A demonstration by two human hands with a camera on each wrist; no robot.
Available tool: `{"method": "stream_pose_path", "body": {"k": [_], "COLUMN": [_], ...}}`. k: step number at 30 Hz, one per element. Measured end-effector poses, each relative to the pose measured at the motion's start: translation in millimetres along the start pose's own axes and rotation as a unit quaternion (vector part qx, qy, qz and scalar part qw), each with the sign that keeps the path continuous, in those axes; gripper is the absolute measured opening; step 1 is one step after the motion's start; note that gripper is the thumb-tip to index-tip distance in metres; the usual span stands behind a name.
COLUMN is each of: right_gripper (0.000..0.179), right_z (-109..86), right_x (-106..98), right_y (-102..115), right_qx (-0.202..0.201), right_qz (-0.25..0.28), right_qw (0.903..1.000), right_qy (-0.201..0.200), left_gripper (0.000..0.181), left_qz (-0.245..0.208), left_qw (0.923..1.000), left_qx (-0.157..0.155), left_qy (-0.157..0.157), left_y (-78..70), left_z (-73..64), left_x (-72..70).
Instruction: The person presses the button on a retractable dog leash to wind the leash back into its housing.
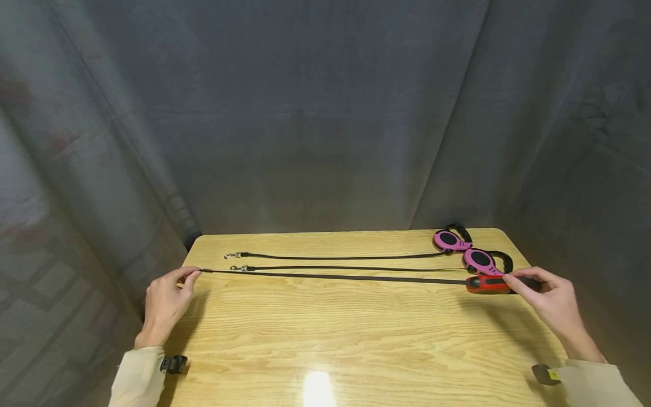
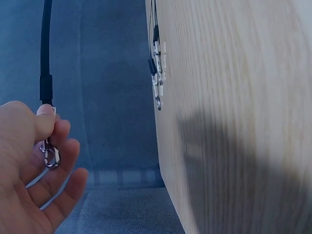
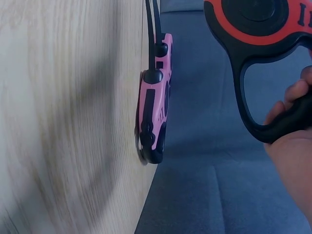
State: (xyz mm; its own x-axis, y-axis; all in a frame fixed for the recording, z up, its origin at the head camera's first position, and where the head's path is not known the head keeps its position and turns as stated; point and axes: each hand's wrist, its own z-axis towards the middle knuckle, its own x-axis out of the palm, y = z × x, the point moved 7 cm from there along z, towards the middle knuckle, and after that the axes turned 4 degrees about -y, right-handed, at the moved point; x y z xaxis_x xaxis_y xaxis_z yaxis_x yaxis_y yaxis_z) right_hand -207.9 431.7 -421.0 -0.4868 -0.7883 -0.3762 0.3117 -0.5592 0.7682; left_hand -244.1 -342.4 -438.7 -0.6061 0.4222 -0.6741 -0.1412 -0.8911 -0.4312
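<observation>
A red and black retractable dog leash [image 1: 488, 284] is held above the table by my right hand [image 1: 551, 297], whose fingers curl round its black handle [image 3: 287, 119]. Its black strap [image 1: 335, 277] stretches across to my left hand [image 1: 168, 297]. There, thumb and forefinger pinch the strap's end at the metal snap hook [image 2: 50, 156], which hangs partly behind the thumb. Behind the red leash lie two pink and black retractable leashes [image 1: 450, 241], side by side at the table's back right. Their straps run left, ending in metal snap hooks [image 1: 239, 268].
The wooden table [image 1: 325, 333] has its back edge against a grey curtain [image 1: 305, 141]. More curtain hangs to the left and right. A dark wrist device [image 1: 174, 364] sits by the left sleeve, another [image 1: 545, 374] by the right.
</observation>
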Motion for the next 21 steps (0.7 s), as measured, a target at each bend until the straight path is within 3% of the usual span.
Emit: {"method": "stream_pose_path", "body": {"k": [21], "right_gripper": [0.011], "right_z": [-1.2], "right_x": [12.9], "right_y": [11.8], "right_qx": [0.009], "right_qz": [-0.006], "right_qw": [0.9999], "right_qy": [0.01], "left_gripper": [0.012], "left_qz": [-0.005], "left_qw": [0.9998], "left_qx": [0.021], "left_qy": [-0.004], "left_y": [-10.3], "left_z": [-3.5], "left_x": [2.6]}}
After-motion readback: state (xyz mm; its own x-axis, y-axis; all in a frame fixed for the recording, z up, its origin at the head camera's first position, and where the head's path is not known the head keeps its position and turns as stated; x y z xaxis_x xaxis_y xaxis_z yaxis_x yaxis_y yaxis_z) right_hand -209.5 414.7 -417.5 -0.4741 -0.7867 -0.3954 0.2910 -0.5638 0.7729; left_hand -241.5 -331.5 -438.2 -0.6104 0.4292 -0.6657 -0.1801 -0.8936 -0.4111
